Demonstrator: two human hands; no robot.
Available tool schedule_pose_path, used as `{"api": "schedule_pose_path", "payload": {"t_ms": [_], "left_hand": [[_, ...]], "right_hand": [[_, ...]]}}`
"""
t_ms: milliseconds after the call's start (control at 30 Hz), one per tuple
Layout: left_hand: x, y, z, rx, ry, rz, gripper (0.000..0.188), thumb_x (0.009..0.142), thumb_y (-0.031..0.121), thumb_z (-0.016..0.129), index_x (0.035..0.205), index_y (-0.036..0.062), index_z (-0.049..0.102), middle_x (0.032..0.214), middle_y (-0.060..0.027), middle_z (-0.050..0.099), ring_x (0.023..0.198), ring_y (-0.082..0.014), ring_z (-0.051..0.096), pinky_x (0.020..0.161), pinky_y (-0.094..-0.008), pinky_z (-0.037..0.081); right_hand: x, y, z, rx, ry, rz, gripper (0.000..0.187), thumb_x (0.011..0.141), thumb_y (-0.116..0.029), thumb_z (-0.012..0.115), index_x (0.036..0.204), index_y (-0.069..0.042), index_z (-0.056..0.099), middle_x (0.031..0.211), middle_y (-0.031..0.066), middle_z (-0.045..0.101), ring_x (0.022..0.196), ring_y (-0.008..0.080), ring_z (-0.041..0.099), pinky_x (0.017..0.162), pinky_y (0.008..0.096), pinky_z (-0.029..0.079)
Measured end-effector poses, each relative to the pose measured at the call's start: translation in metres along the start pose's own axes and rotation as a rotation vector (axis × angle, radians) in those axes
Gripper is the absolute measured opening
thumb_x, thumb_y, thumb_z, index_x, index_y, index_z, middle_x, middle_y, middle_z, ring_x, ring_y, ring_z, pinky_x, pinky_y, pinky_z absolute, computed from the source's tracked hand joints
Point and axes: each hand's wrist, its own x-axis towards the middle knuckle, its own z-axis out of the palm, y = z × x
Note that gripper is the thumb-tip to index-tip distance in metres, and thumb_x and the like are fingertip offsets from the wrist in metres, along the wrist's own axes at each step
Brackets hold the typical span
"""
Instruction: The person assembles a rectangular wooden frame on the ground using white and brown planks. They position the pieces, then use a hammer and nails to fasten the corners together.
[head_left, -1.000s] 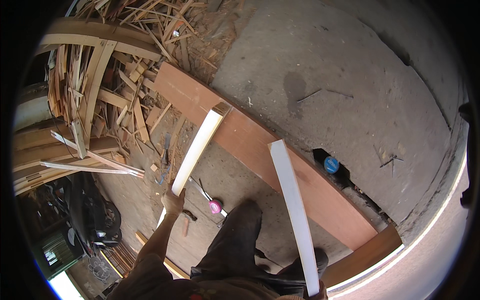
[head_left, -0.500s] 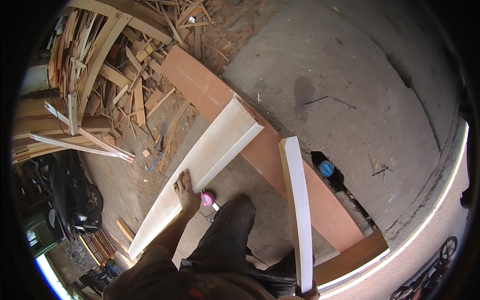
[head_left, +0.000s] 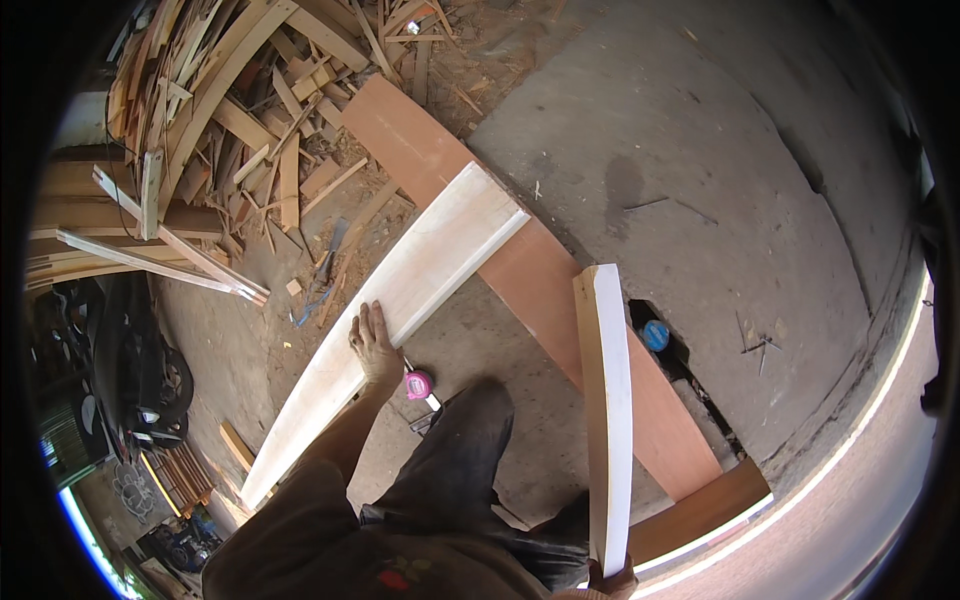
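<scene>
The pale board (head_left: 425, 255) has tipped wide face up, its long axis pointing upper right, far end over the reddish plank (head_left: 540, 295). The left hand (head_left: 377, 352) lies on it, fingers slightly apart; the right hand (head_left: 614, 579) clamps a second board (head_left: 614, 400).

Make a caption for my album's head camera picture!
Left hand on a pale board, right hand gripping a white-faced beam.

Pale board (head_left: 425, 260): wood, whitish face, smooth and matt
White-edged plank (head_left: 605, 400): wood, smooth matt edge
Reddish plank (head_left: 535, 285): wood, flat, matt, faintly scuffed
Scrap pile (head_left: 289, 185): bare wood, rough, splintered
Floor (head_left: 700, 150): matt concrete, gritty, stained
Tape measure (head_left: 417, 385): pink plastic-looking case
Trousers (head_left: 455, 450): dark matt cloth
</scene>
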Motion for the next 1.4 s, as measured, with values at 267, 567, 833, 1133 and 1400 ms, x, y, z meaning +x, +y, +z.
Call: {"api": "schedule_pose_path", "payload": {"t_ms": [267,567,833,1133,1400], "left_hand": [[-0.003,0.005,0.003,0.002,-0.009,-0.024,0.117,0.072,-0.001,0.081,0.172,0.0086,0.021,0.174,-0.0249,0.021,0.152,-0.0525,0.027,0.125,-0.0634,0.023],[0.017,-0.014,-0.046,-0.095,-0.114,0.039,0.109,0.07,-0.003,0.08,0.168,0.0073,0.033,0.167,-0.0246,0.039,0.15,-0.0439,0.042,0.126,-0.0571,0.028],[0.069,-0.064,-0.108,-0.269,-0.408,0.027,0.094,0.071,-0.003,0.074,0.16,0.0026,0.045,0.139,-0.0285,0.068,0.125,-0.0414,0.068,0.11,-0.0458,0.053],[0.114,-0.103,-0.118,-0.52,-0.623,-0.087,0.067,0.072,-0.003,0.073,0.137,-0.008,0.06,0.113,-0.0158,0.075,0.102,-0.0249,0.071,0.091,-0.0388,0.058],[0.106,-0.109,-0.114,-0.45,-0.612,-0.066,0.067,0.072,-0.004,0.073,0.138,-0.0069,0.06,0.108,-0.0102,0.074,0.097,-0.0184,0.067,0.086,-0.0366,0.057]], "right_hand": [[-0.001,0.006,0.009,0.017,0.043,-0.003,0.067,0.092,-0.038,0.087,0.141,0.001,0.062,0.099,0.0253,0.078,0.081,0.0344,0.078,0.068,0.0448,0.063],[0.002,0.005,0.008,0.059,0.053,0.009,0.062,0.089,-0.034,0.09,0.134,0.001,0.066,0.098,0.0258,0.078,0.082,0.035,0.078,0.069,0.0466,0.063],[0.016,-0.007,-0.015,0.097,-0.004,0.051,0.061,0.085,-0.03,0.091,0.132,0.0,0.066,0.101,0.0274,0.076,0.09,0.0441,0.077,0.077,0.0495,0.061],[0.029,-0.01,-0.038,0.165,-0.114,0.025,0.066,0.087,-0.027,0.09,0.142,-0.002,0.064,0.111,0.0277,0.077,0.097,0.0413,0.077,0.083,0.0485,0.062],[0.089,-0.078,-0.076,0.18,0.016,-0.217,0.053,0.068,-0.01,0.094,0.114,0.004,0.07,0.093,0.0244,0.078,0.085,0.0422,0.078,0.081,0.0473,0.062]]}}
